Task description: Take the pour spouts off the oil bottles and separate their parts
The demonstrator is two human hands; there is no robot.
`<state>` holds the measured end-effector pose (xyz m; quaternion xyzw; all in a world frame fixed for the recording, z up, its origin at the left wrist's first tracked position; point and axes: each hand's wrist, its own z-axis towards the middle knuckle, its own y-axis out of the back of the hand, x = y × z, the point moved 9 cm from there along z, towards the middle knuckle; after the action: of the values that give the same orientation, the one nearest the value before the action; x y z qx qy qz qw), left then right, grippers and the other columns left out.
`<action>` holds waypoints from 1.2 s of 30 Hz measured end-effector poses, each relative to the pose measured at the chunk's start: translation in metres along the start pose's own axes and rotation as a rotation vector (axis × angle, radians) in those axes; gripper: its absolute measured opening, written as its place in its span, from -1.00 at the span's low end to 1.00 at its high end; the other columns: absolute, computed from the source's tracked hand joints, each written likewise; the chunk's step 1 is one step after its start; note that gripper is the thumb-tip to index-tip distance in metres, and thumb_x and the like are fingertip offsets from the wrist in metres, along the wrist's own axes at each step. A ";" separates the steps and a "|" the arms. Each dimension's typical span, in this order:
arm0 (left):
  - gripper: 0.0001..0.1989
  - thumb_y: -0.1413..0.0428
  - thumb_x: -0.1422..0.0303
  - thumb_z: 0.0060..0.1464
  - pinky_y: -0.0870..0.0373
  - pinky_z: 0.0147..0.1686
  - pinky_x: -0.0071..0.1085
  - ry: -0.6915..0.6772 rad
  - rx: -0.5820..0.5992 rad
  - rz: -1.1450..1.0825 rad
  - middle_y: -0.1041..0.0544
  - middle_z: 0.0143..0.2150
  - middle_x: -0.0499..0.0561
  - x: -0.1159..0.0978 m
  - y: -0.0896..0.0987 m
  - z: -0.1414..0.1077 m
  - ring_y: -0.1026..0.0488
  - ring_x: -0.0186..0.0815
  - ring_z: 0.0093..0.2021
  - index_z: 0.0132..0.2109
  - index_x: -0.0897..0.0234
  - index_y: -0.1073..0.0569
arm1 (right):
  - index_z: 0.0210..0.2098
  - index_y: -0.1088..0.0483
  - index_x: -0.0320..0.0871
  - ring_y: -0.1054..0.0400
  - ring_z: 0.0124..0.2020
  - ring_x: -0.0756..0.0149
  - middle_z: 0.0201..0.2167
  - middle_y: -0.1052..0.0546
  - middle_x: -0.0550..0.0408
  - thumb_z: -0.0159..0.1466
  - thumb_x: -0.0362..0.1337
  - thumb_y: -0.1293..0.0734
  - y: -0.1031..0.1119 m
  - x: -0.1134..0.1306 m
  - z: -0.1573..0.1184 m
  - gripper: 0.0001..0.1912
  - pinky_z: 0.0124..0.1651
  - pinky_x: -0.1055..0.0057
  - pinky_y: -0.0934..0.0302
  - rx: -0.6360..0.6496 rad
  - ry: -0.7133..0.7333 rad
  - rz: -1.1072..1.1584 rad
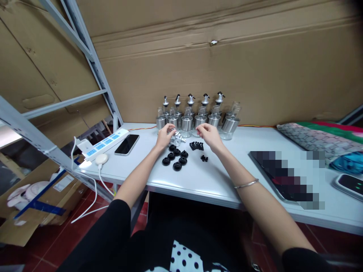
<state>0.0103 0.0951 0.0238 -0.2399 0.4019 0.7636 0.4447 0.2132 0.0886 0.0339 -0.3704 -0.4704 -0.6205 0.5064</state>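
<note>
My left hand [165, 136] is at a small cluster of silver pourer spouts [177, 140], its fingers curled closed at the cluster's left edge. What lies between those fingertips is hidden. My right hand [209, 135] hovers in front of the bottles with thumb and forefinger pinched; anything in the pinch is too small to make out. Between my forearms lie several black ribbed stoppers [177, 166], a row of black levers [196, 145] and a few tiny black caps [204, 158]. Behind my hands stand glass bottles with steel sleeves [186, 122]; the back row carries silver-and-black pourers [191, 99].
On the left of the table [193, 179] are a phone [127, 145], a power strip [107, 143] and a round white charger [101, 159]. At right lie a partly pixelated tablet [272, 177], a patterned bag [309, 139] and a white device [350, 185]. Cardboard [170, 68] rises behind.
</note>
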 end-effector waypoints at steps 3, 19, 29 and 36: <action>-0.88 -0.07 0.45 0.05 -0.33 -0.27 -0.48 0.031 0.033 -0.008 -0.52 -0.29 -0.02 0.003 -0.003 -0.001 -0.43 -0.40 -0.33 -0.22 0.30 -0.41 | -0.49 -0.33 -0.20 -0.11 -0.57 0.48 -0.60 -0.30 0.20 0.12 -0.25 -0.21 0.005 0.000 0.003 -0.84 -0.47 0.51 0.00 -0.007 -0.004 0.020; -0.89 -0.01 0.41 0.12 -0.29 -0.17 -0.41 -0.099 0.095 0.239 -0.41 -0.18 0.00 -0.006 -0.006 -0.005 -0.34 -0.40 -0.35 -0.22 0.28 -0.41 | -0.54 -0.36 -0.20 -0.13 -0.64 0.52 -0.72 -0.29 0.24 0.10 -0.17 -0.37 -0.001 -0.015 -0.020 -0.77 -0.51 0.52 -0.06 0.635 -0.144 -0.455; -0.87 0.02 0.40 0.15 -0.22 -0.09 -0.35 -0.152 0.148 0.351 -0.40 -0.14 -0.01 -0.018 -0.008 -0.007 -0.36 -0.37 -0.32 -0.18 0.25 -0.39 | -0.59 -0.39 -0.23 -0.38 -0.53 0.42 -0.63 -0.48 0.11 0.04 -0.38 -0.40 0.000 -0.045 -0.037 -0.87 -0.38 0.49 -0.31 0.770 -0.429 -0.588; -0.87 0.02 0.40 0.16 -0.21 -0.08 -0.34 -0.163 0.129 0.340 -0.41 -0.11 0.00 -0.019 -0.007 -0.007 -0.37 -0.37 -0.32 -0.18 0.25 -0.39 | -0.55 -0.36 -0.26 -0.44 -0.54 0.33 -0.64 -0.48 0.04 0.06 -0.18 -0.44 -0.003 -0.055 -0.041 -0.72 -0.39 0.41 -0.43 0.783 -0.513 -0.537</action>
<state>0.0255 0.0818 0.0311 -0.0768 0.4475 0.8173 0.3548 0.2230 0.0650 -0.0292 -0.1602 -0.8533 -0.3962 0.2989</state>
